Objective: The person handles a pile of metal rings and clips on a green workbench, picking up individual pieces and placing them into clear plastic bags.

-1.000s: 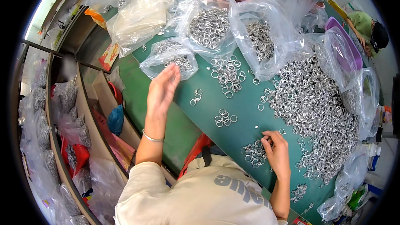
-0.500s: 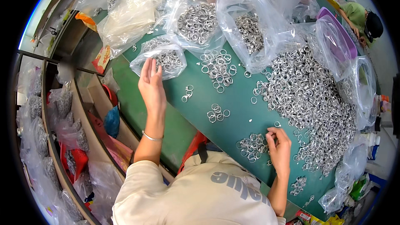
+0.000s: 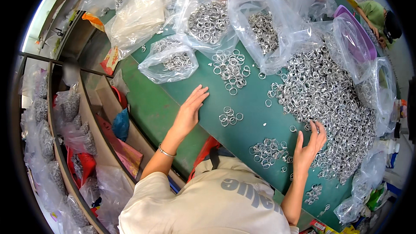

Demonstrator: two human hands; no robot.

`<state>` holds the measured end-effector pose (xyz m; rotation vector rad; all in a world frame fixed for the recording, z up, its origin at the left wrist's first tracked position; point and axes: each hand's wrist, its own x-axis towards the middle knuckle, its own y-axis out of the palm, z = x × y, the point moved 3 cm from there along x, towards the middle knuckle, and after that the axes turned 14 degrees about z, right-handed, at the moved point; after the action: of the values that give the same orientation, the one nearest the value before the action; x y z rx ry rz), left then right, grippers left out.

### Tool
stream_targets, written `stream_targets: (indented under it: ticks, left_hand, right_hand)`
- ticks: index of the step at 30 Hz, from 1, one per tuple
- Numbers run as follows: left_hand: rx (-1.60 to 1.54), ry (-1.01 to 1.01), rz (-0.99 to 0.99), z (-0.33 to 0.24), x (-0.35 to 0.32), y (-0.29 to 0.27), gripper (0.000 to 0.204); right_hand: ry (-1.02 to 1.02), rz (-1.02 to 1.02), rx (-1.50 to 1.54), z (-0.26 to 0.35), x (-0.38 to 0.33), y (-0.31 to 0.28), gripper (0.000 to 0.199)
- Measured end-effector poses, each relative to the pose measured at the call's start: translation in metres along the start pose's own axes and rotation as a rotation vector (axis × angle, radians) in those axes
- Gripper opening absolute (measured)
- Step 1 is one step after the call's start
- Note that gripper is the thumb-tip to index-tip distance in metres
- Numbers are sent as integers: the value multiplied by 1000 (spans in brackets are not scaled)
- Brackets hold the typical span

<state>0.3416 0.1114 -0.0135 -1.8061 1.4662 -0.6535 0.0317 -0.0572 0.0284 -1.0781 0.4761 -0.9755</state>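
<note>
My left hand (image 3: 189,112) reaches over the near edge of the green tabletop, fingers stretched out and nothing visible in them. What lies under its fingertips is hidden. Between it and my right hand are a small group of silvery metal rings (image 3: 231,116) and a larger cluster of rings (image 3: 269,152). My right hand (image 3: 309,147) is open, thumb apart from the fingers, its fingertips at the near-left edge of a big heap of rings (image 3: 329,99). A single ring (image 3: 293,128) lies just left of those fingertips. Beyond my left hand sits a small clear bag of rings (image 3: 173,74).
Two larger open plastic bags of rings (image 3: 209,22) (image 3: 263,32) stand at the far side, with loose rings (image 3: 232,69) before them. A purple basket (image 3: 356,30) is at the far right, near another person (image 3: 373,15). Shelves with bagged parts (image 3: 69,108) line the left.
My left hand has left the small bag and come nearer and rightward; a few rings formerly there no longer show. My right hand has moved from the ring cluster rightward and away, to the heap.
</note>
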Motion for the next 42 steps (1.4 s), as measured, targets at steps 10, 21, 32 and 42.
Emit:
stream_targets:
  ticks: [10, 21, 32, 42]
  left_hand:
    - [-40, 26, -59, -7, 7, -3, 51]
    - [-13, 0, -233, 14, 23, -1, 33]
    - [-118, 257, -21, -97, 63, 32, 42]
    - [110, 361, 255, -132, 151, 86, 68]
  right_hand:
    - [-23, 115, 93, 4, -3, 6, 29]
    - [60, 27, -87, -9, -13, -3, 28]
    - [-287, 194, -239, 2, 44, 29, 44]
    - [-211, -172, -140, -64, 35, -14, 21]
